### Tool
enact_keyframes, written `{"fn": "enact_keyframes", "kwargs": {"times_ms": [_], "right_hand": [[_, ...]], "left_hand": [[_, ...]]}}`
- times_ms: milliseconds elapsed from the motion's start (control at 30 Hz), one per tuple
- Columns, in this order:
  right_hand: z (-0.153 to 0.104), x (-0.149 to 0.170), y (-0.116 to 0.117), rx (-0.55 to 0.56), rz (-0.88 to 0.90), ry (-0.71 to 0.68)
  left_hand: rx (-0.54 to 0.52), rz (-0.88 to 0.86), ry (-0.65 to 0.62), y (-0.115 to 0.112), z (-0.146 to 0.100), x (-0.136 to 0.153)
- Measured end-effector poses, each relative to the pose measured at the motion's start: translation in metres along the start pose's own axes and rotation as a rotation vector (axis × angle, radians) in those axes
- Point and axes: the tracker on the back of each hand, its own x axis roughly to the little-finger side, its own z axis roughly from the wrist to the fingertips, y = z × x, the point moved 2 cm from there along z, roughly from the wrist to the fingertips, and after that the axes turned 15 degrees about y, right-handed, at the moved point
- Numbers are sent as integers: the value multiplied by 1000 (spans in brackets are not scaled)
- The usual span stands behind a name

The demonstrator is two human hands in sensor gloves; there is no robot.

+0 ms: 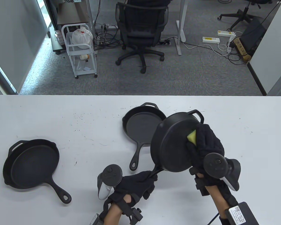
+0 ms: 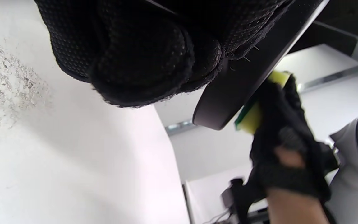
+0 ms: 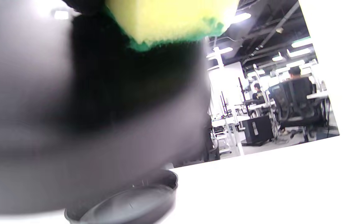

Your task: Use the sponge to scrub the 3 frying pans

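Above the table's near right, a raised frying pan (image 1: pixel 175 143) shows its underside, the left hand (image 1: pixel 135 187) curled tight round its handle, the right hand (image 1: pixel 206 143) pressing a clutched yellow sponge (image 1: pixel 192 136) against it, two other pans (image 1: pixel 142 125) (image 1: pixel 32 163) lying flat on the white table (image 1: pixel 84 121).

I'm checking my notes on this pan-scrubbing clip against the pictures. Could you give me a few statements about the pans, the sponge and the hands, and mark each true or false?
1. Three frying pans are in view. True.
2. The left hand holds the raised pan by its handle. True.
3. The sponge lies on the table. False: the right hand presses it against the raised pan's underside.
4. The raised pan rests flat on the table. False: it is held up and tilted, bottom toward the camera.
5. The left pan sits upright on the table, untouched by either hand. True.
6. The middle pan is stacked inside the left pan. False: they lie apart.
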Motion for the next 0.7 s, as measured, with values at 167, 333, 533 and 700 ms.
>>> {"fn": "enact_keyframes", "kwargs": {"times_ms": [167,333,533,700], "right_hand": [[-39,-30,36,-10,-111,-186],[-68,-72,34,112,-146,-381],[-54,-90,1,231,-142,-359],[-8,-48,-29,148,110,-118]], "left_hand": [[-58,-95,45,8,-1,7],[-88,-5,66,2,-1,6],[-70,206,20,-6,-2,-3],[8,194,-22,-14,-1,-6]]}}
